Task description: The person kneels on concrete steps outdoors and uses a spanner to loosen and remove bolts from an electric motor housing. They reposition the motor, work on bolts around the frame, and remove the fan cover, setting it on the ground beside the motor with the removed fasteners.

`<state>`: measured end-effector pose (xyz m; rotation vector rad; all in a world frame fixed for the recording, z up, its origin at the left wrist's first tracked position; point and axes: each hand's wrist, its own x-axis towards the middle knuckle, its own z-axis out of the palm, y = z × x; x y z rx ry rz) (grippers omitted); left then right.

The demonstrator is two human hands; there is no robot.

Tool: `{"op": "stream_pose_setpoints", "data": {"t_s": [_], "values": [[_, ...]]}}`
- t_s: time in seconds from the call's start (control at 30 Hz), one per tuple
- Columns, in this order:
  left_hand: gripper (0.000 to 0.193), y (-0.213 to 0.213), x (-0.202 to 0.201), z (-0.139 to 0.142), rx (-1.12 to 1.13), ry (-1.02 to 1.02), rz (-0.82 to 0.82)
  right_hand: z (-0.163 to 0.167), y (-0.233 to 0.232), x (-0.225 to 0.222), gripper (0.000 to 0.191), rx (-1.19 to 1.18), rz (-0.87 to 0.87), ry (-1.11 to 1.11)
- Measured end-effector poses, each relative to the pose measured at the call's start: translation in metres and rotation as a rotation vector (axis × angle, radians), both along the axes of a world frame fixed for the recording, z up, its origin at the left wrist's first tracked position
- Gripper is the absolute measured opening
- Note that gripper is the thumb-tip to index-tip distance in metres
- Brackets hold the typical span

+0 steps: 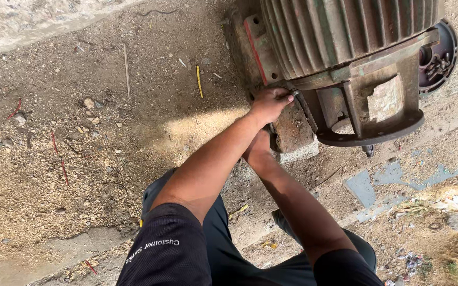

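The left hand (269,102) is clenched around a short dark metal tool or bolt head (296,93) at the lower edge of the big ribbed electric motor (340,37), right where the finned body meets its mounting foot; what exactly it grips is too small to tell. The right hand (258,150) sits just below and behind the left forearm, pressed against the rusty foot plate (292,130), and whether it grips anything or only braces I cannot tell, since the left arm covers most of it. The motor lies on the ground toward the far right of the view, its cast body green-grey and rusted, a round flange bracket (377,132) jutting toward the person and an open end cover (441,53) with small parts showing at the far right. It looks very heavy and wholly stiff, a thing not lifted by hand; the fins and flange edges look hard and sharp, the rusted surfaces rough rather than slippery, so the foot plate and flange rim seem the surest places to take hold. The ground (80,159) is dusty earth and broken concrete, strewn with pebbles, a yellow stick (199,80) and red wire scraps (59,159). Open room lies to the left of the motor; the person's knees crowd the near side.
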<state>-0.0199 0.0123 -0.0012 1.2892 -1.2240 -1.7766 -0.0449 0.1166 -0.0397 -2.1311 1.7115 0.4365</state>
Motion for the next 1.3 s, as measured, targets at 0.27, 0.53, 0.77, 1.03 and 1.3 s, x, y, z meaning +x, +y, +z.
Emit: {"op": "stream_pose_setpoints", "data": {"t_s": [0.27, 0.53, 0.77, 1.03, 1.3], "values": [[0.022, -0.009, 0.006, 0.006, 0.14, 0.128, -0.056, 0.023, 0.006, 0.012, 0.031, -0.07, -0.03, -0.031], [0.018, -0.021, 0.024, 0.015, 0.334, 0.307, -0.113, 0.068, 0.015, 0.019, 0.043, -0.283, 0.091, 0.0], [0.029, -0.028, 0.03, 0.014, 0.349, 0.362, -0.076, 0.073, -0.002, 0.02, 0.041, -0.429, 0.201, -0.03], [0.045, -0.049, 0.094, 0.029, 0.486, 0.644, -0.506, 0.134, -0.008, -0.022, 0.016, -0.469, -0.393, -0.895], [0.041, -0.03, 0.04, 0.009, 0.574, 0.609, -0.42, 0.197, -0.036, -0.102, 0.011, -0.747, -0.735, -1.096]]}}
